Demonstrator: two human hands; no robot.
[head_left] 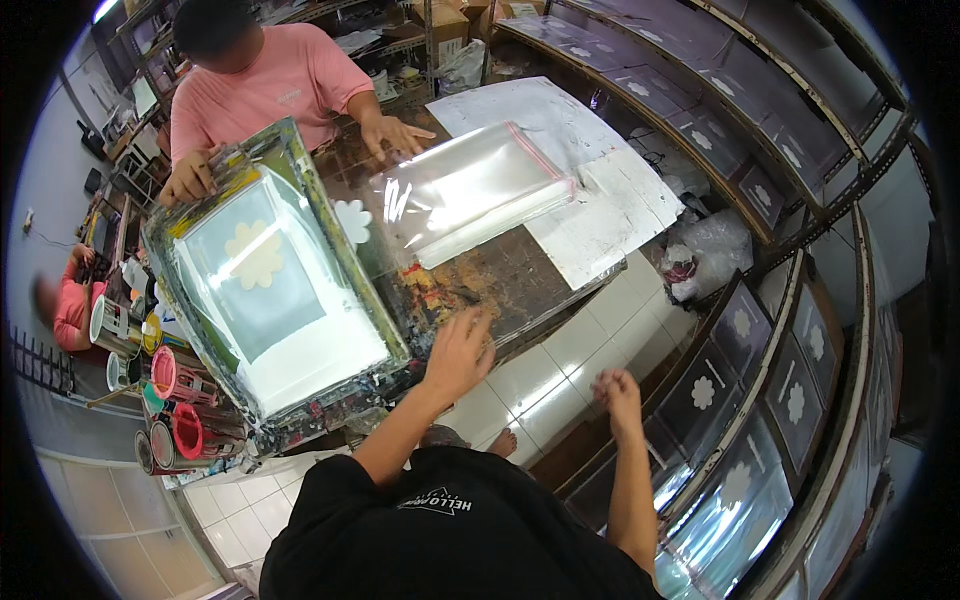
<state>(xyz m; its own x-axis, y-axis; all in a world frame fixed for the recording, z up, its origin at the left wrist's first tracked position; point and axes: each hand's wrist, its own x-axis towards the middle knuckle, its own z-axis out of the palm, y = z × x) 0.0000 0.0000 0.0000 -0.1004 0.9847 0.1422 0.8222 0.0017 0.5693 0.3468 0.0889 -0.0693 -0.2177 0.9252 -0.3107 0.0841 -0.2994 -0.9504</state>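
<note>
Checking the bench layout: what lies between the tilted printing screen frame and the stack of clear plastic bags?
In the head view, a white flower print on the dark, paint-stained table lies between the screen frame and the clear bags.

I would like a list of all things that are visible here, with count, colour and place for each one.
printing screen: one, frame smeared with ink, pale mesh with a flower shape, on the table at the left, held by a co-worker
table: one, dark and ink-stained, centre
stack of clear bags: one, clear with a red strip, on the table
white paper sheets: a few, white, under and beside the bags
ink pots: several, red, pink and green, lower left
drying rack: one, dark, at the right, holding dark sheets with white flower prints
co-worker: one, pink shirt, across the table
left hand: open, at the near table edge
right hand: loosely curled, empty, over the tiled floor
</note>
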